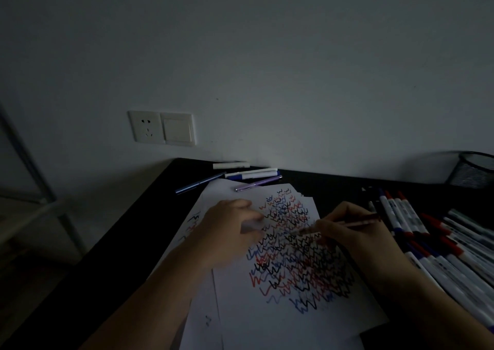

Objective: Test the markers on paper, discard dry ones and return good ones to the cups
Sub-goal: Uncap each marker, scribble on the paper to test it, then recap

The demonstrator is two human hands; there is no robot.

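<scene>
Two hands are working over the scribbled sheet in dim light. At the far left a wall socket point(147, 126) is sitting above the black desk point(112, 256), and a few pens point(251, 174) are lying along the desk's back edge, apart from the work. The left hand point(230, 232) is resting on the paper point(267, 320) at the left margin of the zigzags; it is blurred, the fingers look loosely curled and seem to be holding nothing, though a cap hidden in them cannot be ruled out. It should be pressing the sheet flat so it is not sliding under the stroke. The right hand point(344, 232) is pinching a dark marker point(334, 225) in a writing grip, its tip touching the paper amid the dense black, red and blue marks. Judging the ink would be easier on the bare white below the scribbles, with a light, steady zigzag. Further right, a row of markers point(441, 248) is lying beside the paper, and a mesh cup point(473, 172) is standing at the back right corner, waiting for good ones.
</scene>
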